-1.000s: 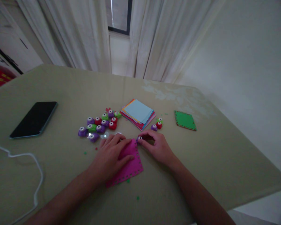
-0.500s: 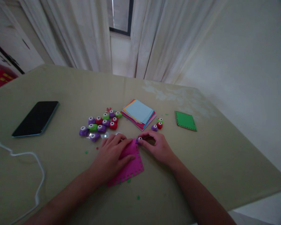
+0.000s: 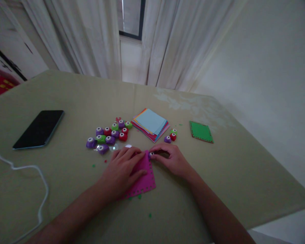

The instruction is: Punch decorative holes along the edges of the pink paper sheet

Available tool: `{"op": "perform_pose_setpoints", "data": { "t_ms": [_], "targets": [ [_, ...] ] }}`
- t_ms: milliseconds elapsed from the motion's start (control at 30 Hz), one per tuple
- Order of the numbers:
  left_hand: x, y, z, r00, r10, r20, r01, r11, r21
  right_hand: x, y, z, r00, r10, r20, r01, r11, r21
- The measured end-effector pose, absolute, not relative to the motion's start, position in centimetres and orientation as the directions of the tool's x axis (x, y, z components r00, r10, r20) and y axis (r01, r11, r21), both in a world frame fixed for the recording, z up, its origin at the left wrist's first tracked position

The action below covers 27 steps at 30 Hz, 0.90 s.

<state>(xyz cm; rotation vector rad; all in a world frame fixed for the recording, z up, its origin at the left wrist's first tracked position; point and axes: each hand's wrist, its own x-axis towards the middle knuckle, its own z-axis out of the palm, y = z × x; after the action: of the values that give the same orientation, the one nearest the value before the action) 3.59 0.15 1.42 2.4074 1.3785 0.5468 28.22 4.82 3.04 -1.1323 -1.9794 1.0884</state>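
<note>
A pink paper square (image 3: pixel 144 178) with small holes punched along its edges lies on the table in front of me. My left hand (image 3: pixel 123 169) rests flat on it, fingers spread, pressing it down. My right hand (image 3: pixel 172 160) grips a small purple paper punch (image 3: pixel 151 155) at the sheet's top right edge. Behind my left hand lies a cluster of several purple, red and green punches (image 3: pixel 109 134). Three more punches (image 3: pixel 170 136) sit just beyond my right hand.
A stack of coloured paper squares (image 3: pixel 150 123) lies at the centre, a green punched square (image 3: pixel 201 131) to its right. A black phone (image 3: pixel 38 128) and a white cable (image 3: pixel 27 179) are on the left. Small paper bits dot the beige table (image 3: pixel 218 176). Curtains hang behind.
Both hands and the pink sheet have shifted slightly toward me; the purple punch moved a little along the sheet's right edge.
</note>
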Motion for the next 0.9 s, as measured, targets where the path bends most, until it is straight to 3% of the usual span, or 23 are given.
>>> {"op": "perform_pose_setpoints", "data": {
  "t_ms": [300,900],
  "targets": [
    [3.57,0.22,1.1,0.48,0.857,0.189,0.728,-0.509,0.459,27.42,4.66,2.84,-0.389,0.905,0.171,0.385,0.329,-0.862],
    [3.69,0.12,0.99,0.474,0.857,0.202,0.725,-0.511,0.462,27.53,4.77,2.58,-0.429,0.88,0.202,0.361,0.372,-0.855]
  ]
}}
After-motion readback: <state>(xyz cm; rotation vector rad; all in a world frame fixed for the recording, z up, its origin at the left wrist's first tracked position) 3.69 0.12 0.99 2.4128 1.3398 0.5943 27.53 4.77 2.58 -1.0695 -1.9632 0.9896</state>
